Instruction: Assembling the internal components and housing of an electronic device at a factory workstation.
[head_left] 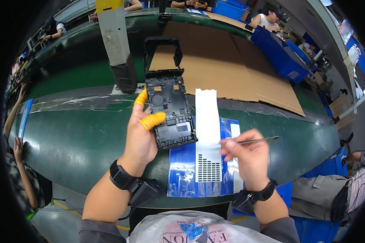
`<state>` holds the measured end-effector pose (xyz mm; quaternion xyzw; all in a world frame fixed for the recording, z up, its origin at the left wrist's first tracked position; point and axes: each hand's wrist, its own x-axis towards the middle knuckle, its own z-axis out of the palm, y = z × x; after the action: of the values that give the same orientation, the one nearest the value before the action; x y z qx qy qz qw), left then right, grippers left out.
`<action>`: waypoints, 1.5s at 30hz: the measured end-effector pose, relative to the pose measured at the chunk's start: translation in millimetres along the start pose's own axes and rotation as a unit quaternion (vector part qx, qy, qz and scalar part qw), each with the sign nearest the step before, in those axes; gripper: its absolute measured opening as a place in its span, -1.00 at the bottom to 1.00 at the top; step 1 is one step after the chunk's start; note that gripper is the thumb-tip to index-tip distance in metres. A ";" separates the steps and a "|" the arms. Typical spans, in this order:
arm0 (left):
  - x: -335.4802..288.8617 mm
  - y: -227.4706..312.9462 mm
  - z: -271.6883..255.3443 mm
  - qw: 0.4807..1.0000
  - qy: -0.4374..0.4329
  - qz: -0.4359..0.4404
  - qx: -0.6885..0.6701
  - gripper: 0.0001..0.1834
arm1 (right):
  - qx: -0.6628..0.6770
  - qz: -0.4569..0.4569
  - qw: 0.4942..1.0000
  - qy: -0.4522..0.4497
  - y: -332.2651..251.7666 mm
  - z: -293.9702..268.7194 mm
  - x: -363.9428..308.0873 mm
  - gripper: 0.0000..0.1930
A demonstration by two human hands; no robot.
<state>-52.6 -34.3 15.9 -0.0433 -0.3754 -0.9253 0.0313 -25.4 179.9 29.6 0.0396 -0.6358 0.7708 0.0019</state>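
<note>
My left hand (138, 131), with yellow finger cots on the thumb and one finger, is closed round a black plastic housing (169, 106). The housing is held up and tilted slightly; it has an open frame at its top and ribs and cut-outs below. My right hand (247, 156) pinches a pair of slim metal tweezers (258, 140), whose rear end points right. Beneath the right fingertips lies a white strip sheet (207, 125) with rows of small black rectangular pieces (209, 170) at its near end. Whether the tweezers' tip holds a piece is too small to tell.
Under the sheet lies a blue board (182, 170) wrapped in clear film. Flat brown cardboard (215, 56) covers the far part of the green table (89, 158). A pillar (117, 48) rises at the far left. A blue bin (278, 54) stands far right; other people sit around.
</note>
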 end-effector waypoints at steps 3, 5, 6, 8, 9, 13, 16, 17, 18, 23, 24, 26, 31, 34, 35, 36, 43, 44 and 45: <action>-4.2 -1.1 5.5 0.999 0.017 0.009 -0.036 -0.48 | 0.013 0.067 0.997 0.030 18.9 -5.2 -12.2 -0.84; -7.2 -5.0 7.1 0.999 0.008 0.015 -0.052 -0.51 | 0.019 0.078 0.995 0.058 29.2 -6.5 -17.0 -0.84; -9.0 -6.1 6.9 0.998 0.004 0.022 -0.064 -0.54 | 0.027 0.092 0.992 0.082 33.7 -5.7 -18.9 -0.84; -13.5 -7.3 9.0 0.998 0.011 0.037 -0.054 -0.59 | 0.027 0.070 0.993 0.092 38.6 -4.5 -22.7 -0.84; -14.5 -9.0 9.7 0.997 0.021 0.051 -0.046 -0.62 | 0.025 0.051 0.993 0.103 40.6 -4.5 -23.7 -0.84; -14.4 -16.4 7.7 0.995 0.047 0.083 0.017 -0.63 | 0.070 0.035 0.990 0.113 45.1 -5.5 -23.6 -0.83; -15.9 -14.5 13.1 0.994 0.080 0.073 0.005 -0.67 | 0.051 0.037 0.991 0.116 44.5 -4.6 -24.4 -0.84; -15.8 -14.1 13.5 0.994 0.089 0.065 -0.008 -0.71 | 0.051 0.035 0.991 0.116 43.8 -3.6 -25.1 -0.84; -15.1 -14.3 14.2 0.994 0.086 0.066 -0.010 -0.71 | 0.044 0.042 0.991 0.120 42.2 -2.5 -25.5 -0.84; -12.6 -16.3 13.7 0.991 0.115 0.064 0.022 -0.74 | 0.040 0.050 0.992 0.112 43.5 -2.3 -22.6 -0.86; -12.7 -15.8 13.4 0.991 0.116 0.063 0.022 -0.74 | 0.039 0.051 0.992 0.112 42.9 -1.5 -22.2 -0.86; -12.4 -14.5 12.9 0.994 0.096 0.053 0.019 -0.74 | 0.029 0.061 0.991 0.118 41.0 0.5 -20.7 -0.85; -15.5 -13.8 20.2 0.994 0.108 0.010 0.008 -0.73 | 0.116 0.073 0.987 0.079 10.8 -5.9 -15.5 -0.85; -17.2 -15.7 16.4 0.994 0.103 -0.028 -0.011 -0.72 | 0.132 -0.023 0.991 -0.011 -29.2 13.0 4.2 -0.83; -19.1 -16.0 17.7 0.994 0.103 -0.025 -0.012 -0.72 | 0.126 -0.063 0.989 -0.041 -35.0 23.7 8.1 -0.82; -21.6 -14.8 19.5 0.994 0.099 -0.043 -0.016 -0.73 | 0.120 -0.105 0.984 -0.072 -36.7 33.9 9.9 -0.81; -25.5 -16.0 25.2 0.992 0.085 -0.095 -0.022 -0.74 | 0.107 -0.087 0.990 -0.011 7.3 47.3 17.8 -0.82; -26.8 -16.4 26.8 0.992 0.077 -0.101 -0.028 -0.74 | 0.105 -0.081 0.991 -0.009 9.9 46.2 16.6 -0.82; -27.0 -15.9 26.9 0.991 0.079 -0.103 -0.028 -0.74 | 0.102 -0.062 0.993 -0.001 12.7 46.8 16.2 -0.81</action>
<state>-25.7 -3.5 21.4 0.0682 -0.3481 -0.9343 -0.0356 -39.4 130.9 27.0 0.0802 -0.5506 0.8297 0.0448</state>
